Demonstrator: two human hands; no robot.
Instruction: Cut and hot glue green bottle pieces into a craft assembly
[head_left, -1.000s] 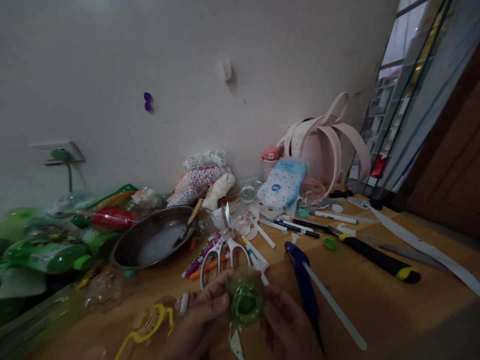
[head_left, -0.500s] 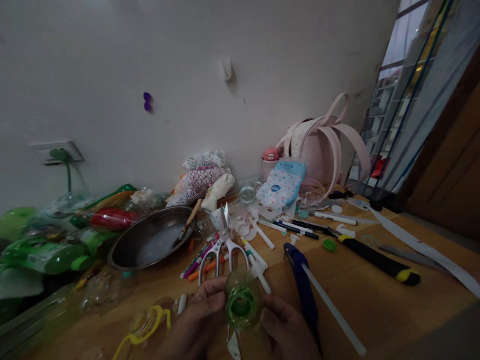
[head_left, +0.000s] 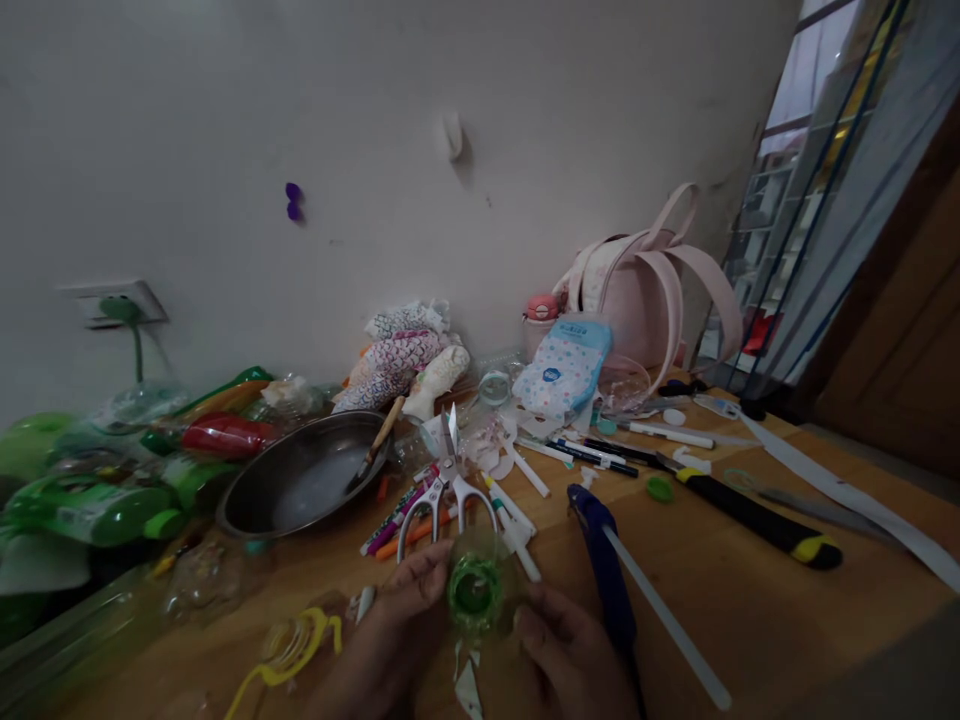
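Between my two hands is a cut piece of clear green plastic bottle (head_left: 475, 592), its round opening facing me. My left hand (head_left: 409, 610) pinches its left side with thumb and fingers. On the other side, my right hand (head_left: 562, 640) grips the right edge with thumb and forefinger. Just beyond them lie open scissors (head_left: 448, 480) with white handles, blades pointing away. A blue hot glue gun (head_left: 602, 560) with a white glue stick rests right of my right hand. White scraps (head_left: 469, 685) lie below the bottle piece.
A metal bowl (head_left: 247, 500) with a brush (head_left: 379, 440) stands left, beside several plastic bottles (head_left: 97, 512). Felt-tip pens (head_left: 514, 520) surround the scissors. A black-and-yellow utility knife (head_left: 750, 515) lies right. At the wall are scale-patterned fish shapes (head_left: 401, 360), a blue packet (head_left: 566, 365) and a pink backpack (head_left: 637, 300).
The bottle piece has shifted slightly up and left and tilted, so its opening shows differently. Both hands keep hold of it; the things on the table are unmoved.
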